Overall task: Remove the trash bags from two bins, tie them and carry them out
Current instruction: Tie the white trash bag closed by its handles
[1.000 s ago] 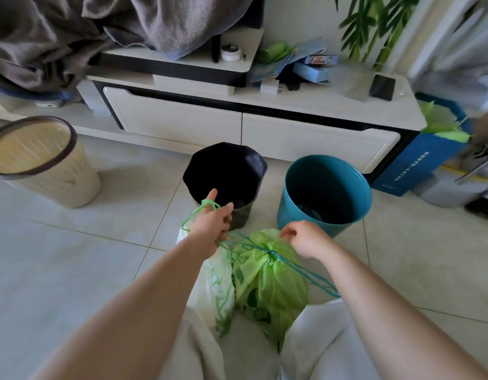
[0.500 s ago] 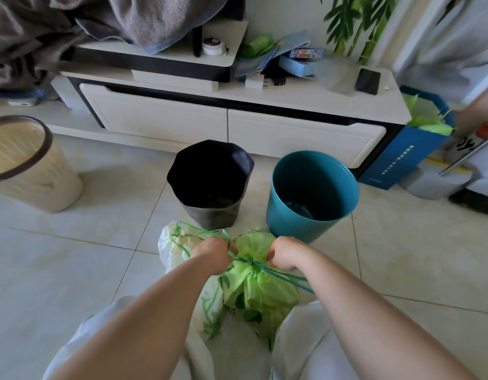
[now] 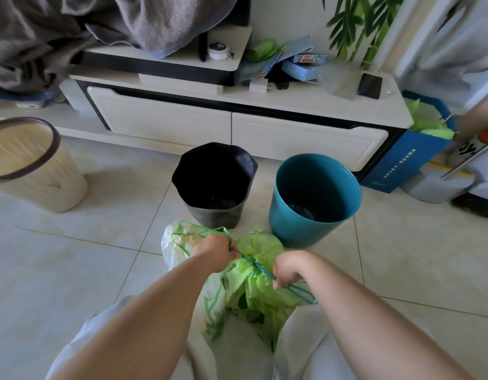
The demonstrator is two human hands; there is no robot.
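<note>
Two trash bags sit on the floor between my knees: a green bag point(image 3: 254, 286) with a blue drawstring point(image 3: 260, 268) cinched at its neck, and a white bag point(image 3: 177, 248) with green drawstring loops to its left. My left hand point(image 3: 215, 252) grips one end of the blue drawstring and also has the white bag's green loops around it. My right hand point(image 3: 288, 268) pulls the other end of the string to the right. Beyond them stand a black bin point(image 3: 214, 185) and a teal bin point(image 3: 314, 198), both without bags.
A beige bin point(image 3: 32, 165) stands at the left. A low white TV cabinet point(image 3: 237, 127) runs behind the bins, cluttered with boxes and a phone point(image 3: 370, 85). A blue bag point(image 3: 412, 157) with green liners stands at the right. Grey cloth hangs at the upper left.
Both hands came down onto the green bag and then pulled apart, drawing the blue string tight at its neck. The right hand moved right and toward me.
</note>
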